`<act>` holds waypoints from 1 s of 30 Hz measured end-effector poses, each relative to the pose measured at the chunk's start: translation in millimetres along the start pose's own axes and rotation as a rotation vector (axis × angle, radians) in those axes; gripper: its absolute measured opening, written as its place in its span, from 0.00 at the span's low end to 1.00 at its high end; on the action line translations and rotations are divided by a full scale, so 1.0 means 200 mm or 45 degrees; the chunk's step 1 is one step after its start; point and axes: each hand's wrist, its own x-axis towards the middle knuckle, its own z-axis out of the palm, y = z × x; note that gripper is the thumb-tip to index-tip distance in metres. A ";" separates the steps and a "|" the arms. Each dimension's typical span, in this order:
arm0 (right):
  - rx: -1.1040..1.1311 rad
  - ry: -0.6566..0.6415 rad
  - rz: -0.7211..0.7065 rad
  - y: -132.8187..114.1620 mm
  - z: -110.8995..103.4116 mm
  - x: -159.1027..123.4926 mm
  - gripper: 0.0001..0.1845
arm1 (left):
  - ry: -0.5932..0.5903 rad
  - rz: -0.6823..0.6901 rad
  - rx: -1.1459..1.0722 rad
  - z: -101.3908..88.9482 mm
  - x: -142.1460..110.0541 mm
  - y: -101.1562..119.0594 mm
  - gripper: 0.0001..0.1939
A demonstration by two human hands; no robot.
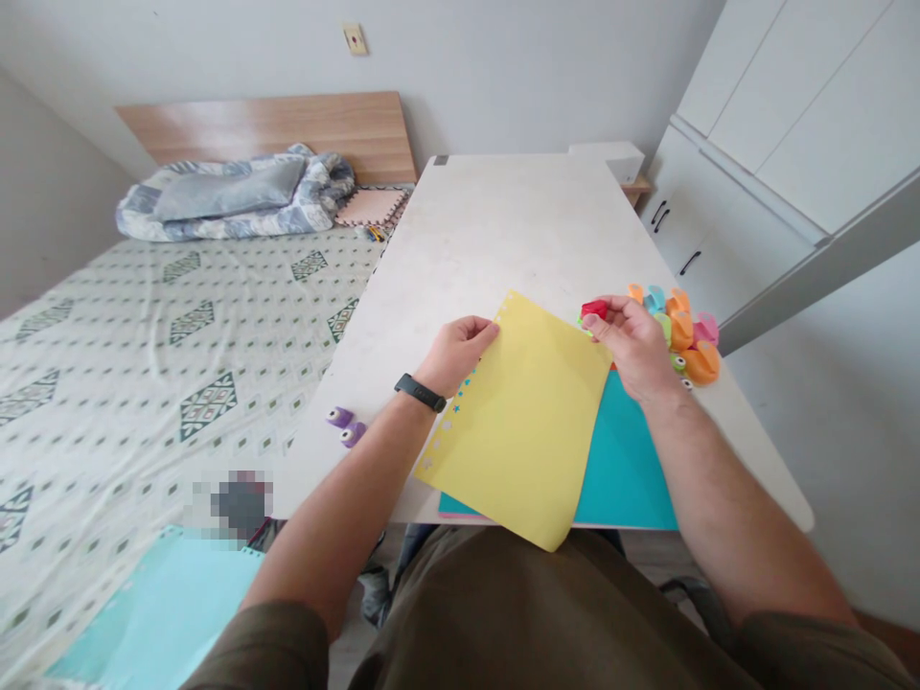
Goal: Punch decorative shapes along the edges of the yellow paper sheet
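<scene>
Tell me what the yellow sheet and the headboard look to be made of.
Yellow sheet: probably matte paper or thin card; it is thin, with a curling lower corner and small cut-outs along one edge.
Headboard: wood or wood-look laminate, smooth, with streaky brown grain.

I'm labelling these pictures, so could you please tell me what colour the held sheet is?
The held sheet is yellow, best seen in the head view.

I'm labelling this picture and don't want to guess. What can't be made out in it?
All in the head view:
- Red piece: full shape, covered by the right hand.
- Teal sheet: partly under the yellow sheet.
- Coloured pieces: some hidden by the right hand and one another.
- Dark item near the table's left corner: blurred into blocks.
- Pale sheet: partly behind the left sleeve.
</scene>
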 end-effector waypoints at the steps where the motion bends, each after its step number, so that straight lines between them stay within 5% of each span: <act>1: -0.006 -0.004 -0.004 0.00 0.00 0.00 0.21 | 0.011 0.014 -0.003 0.01 0.00 0.00 0.20; 8: -0.019 -0.026 0.004 0.00 0.00 0.00 0.23 | 0.104 0.038 -0.114 0.06 -0.03 -0.04 0.21; 20: -0.058 -0.200 0.064 0.01 0.04 -0.03 0.23 | -0.077 0.079 0.232 0.06 -0.06 -0.11 0.17; 30: -0.193 -0.216 0.035 0.07 0.06 -0.02 0.27 | -0.077 0.405 0.472 0.08 -0.10 -0.10 0.17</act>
